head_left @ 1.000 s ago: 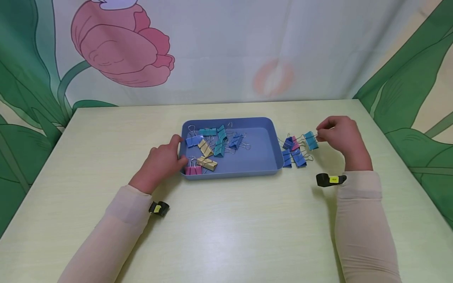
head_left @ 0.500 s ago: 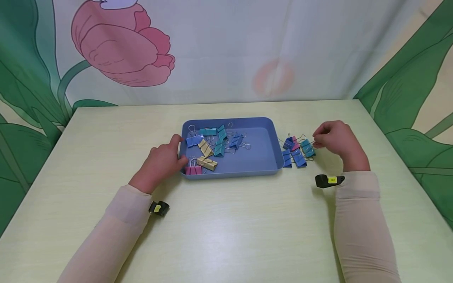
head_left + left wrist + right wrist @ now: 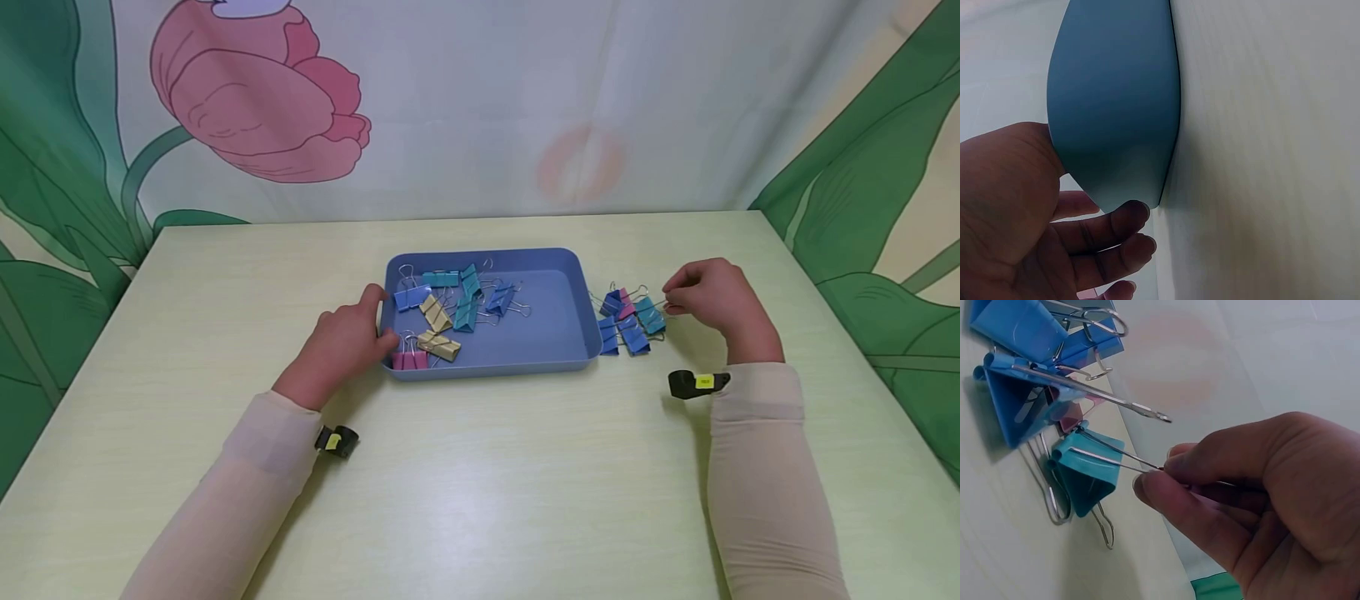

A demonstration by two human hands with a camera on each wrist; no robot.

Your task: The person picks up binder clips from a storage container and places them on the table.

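At the left end of the blue tray (image 3: 517,369), my left hand (image 3: 337,346) grips the rim with thumb and forefinger; the left wrist view shows its other fingers loosely bent beside the tray wall (image 3: 1116,94). My right hand (image 3: 720,300) pinches a wire handle of a teal binder clip (image 3: 1090,465) between thumb and forefinger. That clip is at the right side of a small cluster of blue binder clips (image 3: 633,335) and a pink binder clip (image 3: 626,305), just right of the tray. Whether the teal clip touches the table or its neighbours, I cannot tell.
Inside the tray, toward its left half, lie several binder clips: teal (image 3: 466,315), gold (image 3: 438,346), blue (image 3: 412,298) and pink (image 3: 409,361). A pale wooden table (image 3: 465,500) carries everything. Behind it hangs a printed curtain (image 3: 465,125).
My right hand has moved slightly left and toward me, lowering the teal binder clip against the cluster; over the last half second it barely moves. The left hand and tray stay put.
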